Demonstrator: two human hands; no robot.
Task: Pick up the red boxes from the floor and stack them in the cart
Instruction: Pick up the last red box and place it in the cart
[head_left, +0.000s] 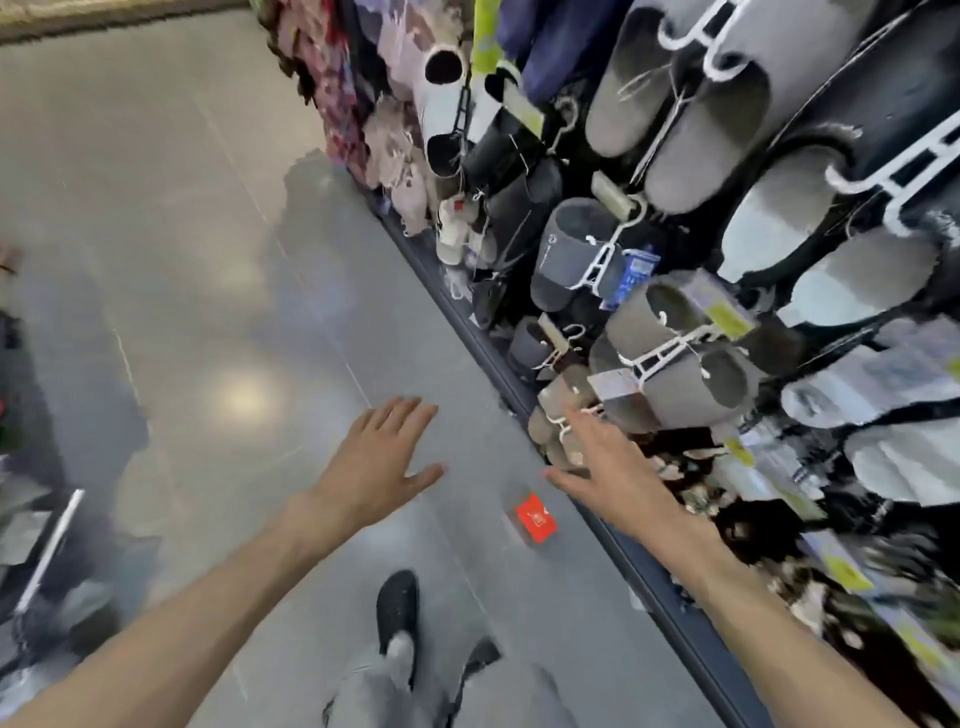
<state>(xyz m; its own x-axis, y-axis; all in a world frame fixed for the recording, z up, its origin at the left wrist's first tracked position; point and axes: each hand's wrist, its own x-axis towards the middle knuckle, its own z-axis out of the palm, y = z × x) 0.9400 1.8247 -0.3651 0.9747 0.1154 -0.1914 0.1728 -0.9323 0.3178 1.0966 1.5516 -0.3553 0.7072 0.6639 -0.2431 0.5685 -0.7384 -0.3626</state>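
- My left hand (376, 457) and right hand (605, 462): fingers spread, holding nothing.
- Red box (536, 518) on floor (208, 260): likely light, rigid; I'd pinch its side edges.

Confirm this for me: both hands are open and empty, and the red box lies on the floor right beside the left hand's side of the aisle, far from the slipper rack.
Not quite. The head view shows the red box on the floor close to the slipper rack, below the right hand. Both hands, left hand included, are open and empty.
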